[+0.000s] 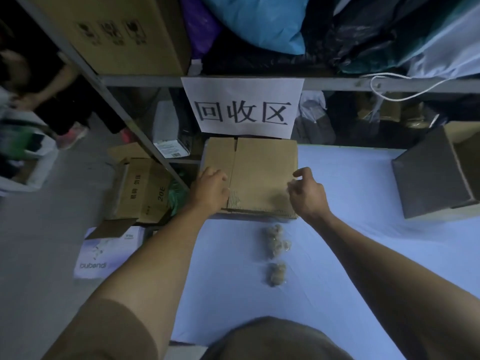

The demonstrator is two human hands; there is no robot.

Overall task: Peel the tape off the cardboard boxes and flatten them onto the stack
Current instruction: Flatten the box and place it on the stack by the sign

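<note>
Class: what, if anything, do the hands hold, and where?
Nothing gripped. The left hand presses the flattened cardboard at its left edge; the right hand hovers open.

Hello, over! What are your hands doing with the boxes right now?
Left hand flat on flattened cardboard stack. Right hand above its near right corner, fingers loosely curled, empty. Unflattened box waits right. Tape wads on table, clear of stack.

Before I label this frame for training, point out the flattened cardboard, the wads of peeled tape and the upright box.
flattened cardboard (262, 172), head view, middle of top face
wads of peeled tape (275, 241), head view, larger wad
upright box (428, 178), head view, shaded side
</note>
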